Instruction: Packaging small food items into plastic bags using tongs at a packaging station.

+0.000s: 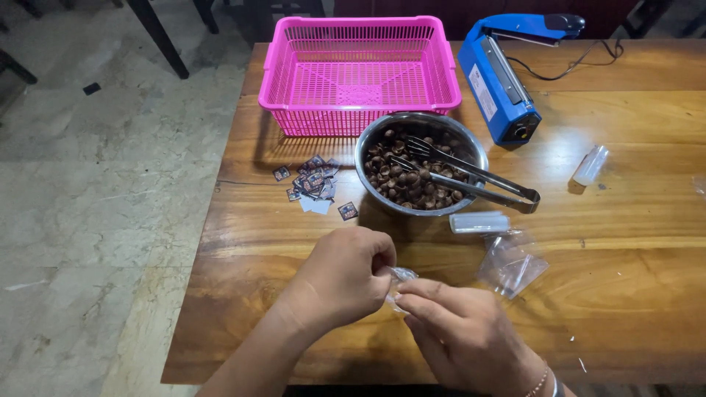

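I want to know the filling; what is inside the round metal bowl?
The round metal bowl holds small brown round pieces, with metal tongs lying across them and over the rim. The bowl's bottom is covered.

I'm at a small home-style packing spot: my wooden table point(603, 309) carries a blue heat sealer point(500, 88) at its far edge, a pink basket point(358, 73) left of the sealer, tiny labels point(315, 184), and stone floor point(95, 184) beyond.
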